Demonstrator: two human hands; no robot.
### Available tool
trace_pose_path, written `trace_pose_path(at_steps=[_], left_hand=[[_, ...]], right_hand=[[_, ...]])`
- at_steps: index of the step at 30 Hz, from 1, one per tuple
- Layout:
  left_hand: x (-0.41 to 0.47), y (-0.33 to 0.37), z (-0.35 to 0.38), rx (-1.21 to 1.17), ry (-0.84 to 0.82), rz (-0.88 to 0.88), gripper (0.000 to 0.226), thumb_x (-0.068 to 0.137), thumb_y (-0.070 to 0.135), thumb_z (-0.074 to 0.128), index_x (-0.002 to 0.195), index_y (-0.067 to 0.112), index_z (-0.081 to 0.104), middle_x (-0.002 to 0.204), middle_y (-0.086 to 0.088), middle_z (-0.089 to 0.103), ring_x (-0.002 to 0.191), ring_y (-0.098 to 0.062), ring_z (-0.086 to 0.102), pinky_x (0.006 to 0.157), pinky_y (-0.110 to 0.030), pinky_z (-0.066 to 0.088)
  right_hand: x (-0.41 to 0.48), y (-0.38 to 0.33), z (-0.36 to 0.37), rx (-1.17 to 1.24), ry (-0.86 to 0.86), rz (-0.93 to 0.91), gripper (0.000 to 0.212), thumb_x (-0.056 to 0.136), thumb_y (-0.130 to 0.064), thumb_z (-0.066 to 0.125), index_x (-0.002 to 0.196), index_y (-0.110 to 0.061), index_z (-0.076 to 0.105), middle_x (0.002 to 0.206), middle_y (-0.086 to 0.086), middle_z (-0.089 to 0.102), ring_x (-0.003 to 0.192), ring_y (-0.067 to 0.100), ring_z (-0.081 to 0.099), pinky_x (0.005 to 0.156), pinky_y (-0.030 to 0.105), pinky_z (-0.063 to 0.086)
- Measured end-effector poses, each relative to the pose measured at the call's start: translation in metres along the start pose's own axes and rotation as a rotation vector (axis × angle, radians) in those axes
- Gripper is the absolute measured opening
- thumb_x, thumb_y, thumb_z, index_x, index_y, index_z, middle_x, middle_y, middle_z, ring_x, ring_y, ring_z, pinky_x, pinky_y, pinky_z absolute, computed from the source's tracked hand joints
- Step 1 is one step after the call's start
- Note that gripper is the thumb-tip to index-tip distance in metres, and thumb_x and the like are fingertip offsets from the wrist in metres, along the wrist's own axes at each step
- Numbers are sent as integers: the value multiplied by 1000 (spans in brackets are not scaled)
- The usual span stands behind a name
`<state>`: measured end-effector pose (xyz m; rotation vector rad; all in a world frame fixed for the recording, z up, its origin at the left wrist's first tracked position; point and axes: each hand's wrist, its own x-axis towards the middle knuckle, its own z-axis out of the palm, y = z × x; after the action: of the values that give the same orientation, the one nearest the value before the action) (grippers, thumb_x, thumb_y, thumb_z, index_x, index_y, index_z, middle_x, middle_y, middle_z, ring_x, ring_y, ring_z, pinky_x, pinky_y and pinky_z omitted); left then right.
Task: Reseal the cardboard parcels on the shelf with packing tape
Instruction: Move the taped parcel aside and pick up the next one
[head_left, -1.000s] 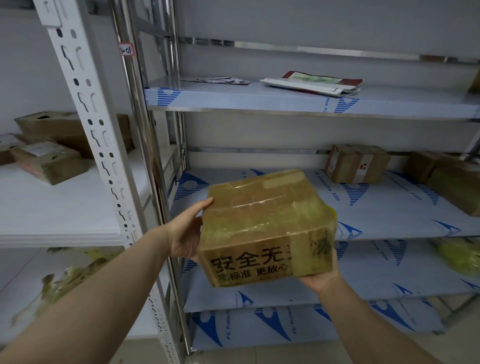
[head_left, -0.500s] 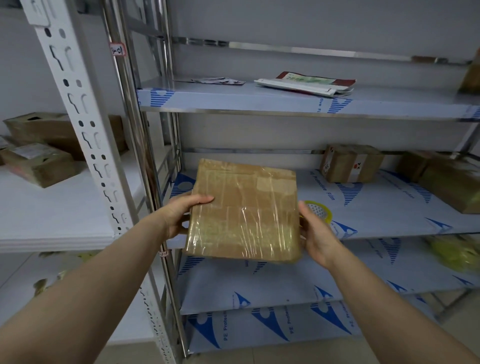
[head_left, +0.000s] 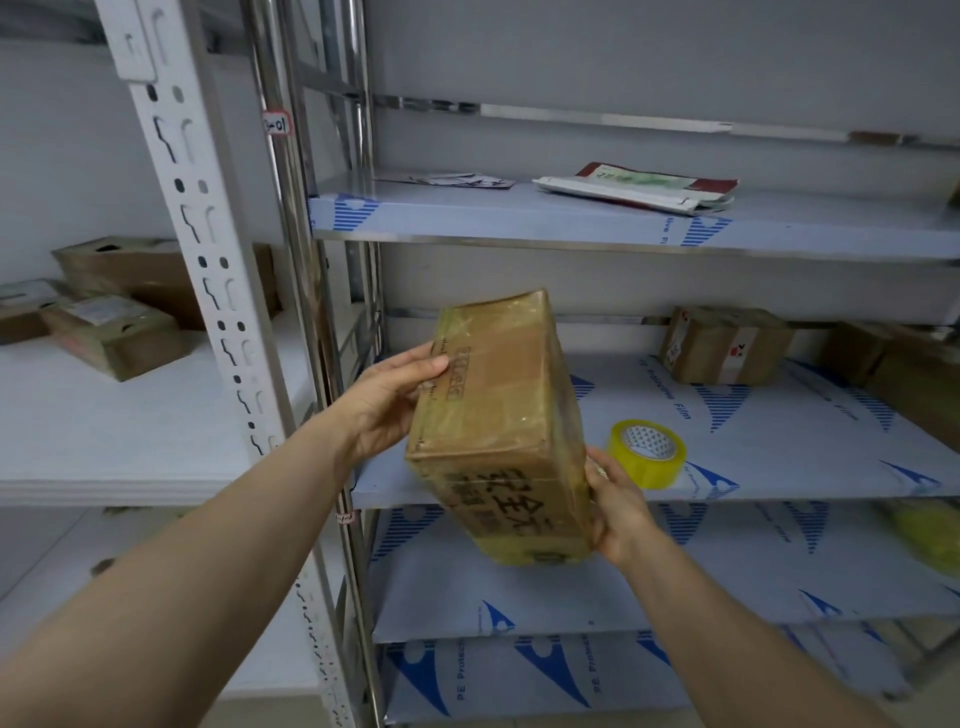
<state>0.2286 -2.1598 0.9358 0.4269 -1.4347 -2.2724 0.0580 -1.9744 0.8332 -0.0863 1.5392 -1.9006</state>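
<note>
At far left, a white shelf (head_left: 130, 441) is seen behind a perforated white upright (head_left: 208, 249); several brown cartons (head_left: 117, 335) are stacked on it. To its right, a steel rack is fitted with boards covered in blue-printed protective film. A pale wall is visible behind. On the upper board (head_left: 571, 223), flat printed packets (head_left: 639, 189) are laid. On the middle board (head_left: 779, 441), a roll of yellowish packing tape (head_left: 647, 453) is lying flat near the front edge, and a small taped carton (head_left: 724, 344) is set at the back, with larger cartons at the right edge.

The parcel (head_left: 498, 415) is held in the air before the middle board, tilted, one end raised. It is brown cardboard wrapped in glossy clear tape, with black Chinese characters on the lower face. The left hand (head_left: 387, 402) is closed on the parcel's upper left edge, thumb over the top. The right hand (head_left: 621, 506) is clasped on the lower right corner, just beside the tape roll.
</note>
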Motion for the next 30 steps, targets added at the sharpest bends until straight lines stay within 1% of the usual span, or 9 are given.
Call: trace_pose_path(at_steps=[3, 6, 9, 14, 16, 20, 24, 27, 30], left_hand=[[3, -4, 0, 17, -15, -20, 47, 77, 12, 65, 124, 14, 62, 104, -8, 70, 91, -19, 66, 90, -35, 54], [4, -8, 2, -32, 7, -42, 36, 80, 13, 64, 116, 17, 67, 103, -9, 71, 88, -20, 68, 85, -35, 56], [5, -9, 8, -55, 98, -28, 21, 92, 7, 54, 104, 17, 69, 86, -9, 73, 70, -18, 71, 62, -30, 59], [10, -6, 10, 83, 262, 11, 22, 98, 8, 48, 108, 16, 66, 86, -8, 72, 64, -16, 69, 55, -28, 58], [11, -4, 14, 134, 283, 45, 22, 99, 8, 46, 102, 17, 65, 82, -6, 70, 60, -14, 68, 52, -25, 57], [16, -4, 19, 219, 309, 106, 24, 102, 12, 42, 114, 15, 62, 85, -5, 70, 63, -13, 67, 51, -24, 55], [18, -5, 19, 51, 222, 77, 28, 101, 20, 39, 110, 11, 64, 92, -7, 71, 82, -20, 68, 67, -32, 56], [22, 0, 13, 13, 238, 83, 38, 97, 23, 33, 107, 4, 65, 93, -8, 70, 83, -20, 63, 76, -32, 51], [25, 3, 13, 242, 330, 160, 39, 93, 38, 54, 99, 2, 68, 89, -11, 70, 76, -19, 64, 75, -33, 54]], right_hand=[[-3, 8, 7, -7, 0, 91, 36, 97, -35, 53, 133, -30, 52, 117, 11, 62, 63, 17, 67, 46, 27, 53], [-4, 11, 13, -28, -41, 176, 42, 94, -47, 52, 133, -31, 51, 127, 16, 60, 94, 31, 65, 56, 34, 56], [-5, 11, 21, -46, -67, 199, 42, 95, -51, 48, 131, -29, 53, 123, 17, 62, 99, 32, 64, 64, 37, 55], [-9, 12, 33, -170, -49, 185, 64, 85, -64, 54, 138, -29, 48, 137, 11, 53, 119, 29, 53, 97, 44, 46], [-15, 1, 44, -159, -85, 151, 60, 89, -62, 50, 135, -23, 53, 131, 8, 58, 111, 22, 56, 83, 34, 47], [-32, -38, 69, -12, -307, -31, 41, 92, -53, 50, 105, -18, 67, 82, 3, 75, 76, 13, 72, 60, 23, 55], [-39, -57, 87, -113, -333, -144, 44, 85, -29, 69, 127, -21, 55, 111, 6, 70, 98, 24, 69, 85, 42, 57], [-35, -60, 85, -50, -338, -119, 32, 89, -18, 65, 120, -17, 56, 111, 9, 70, 97, 26, 69, 81, 42, 57], [-34, -59, 86, -3, -366, -106, 27, 90, -17, 63, 116, -16, 58, 110, 10, 70, 94, 25, 69, 76, 39, 57]])
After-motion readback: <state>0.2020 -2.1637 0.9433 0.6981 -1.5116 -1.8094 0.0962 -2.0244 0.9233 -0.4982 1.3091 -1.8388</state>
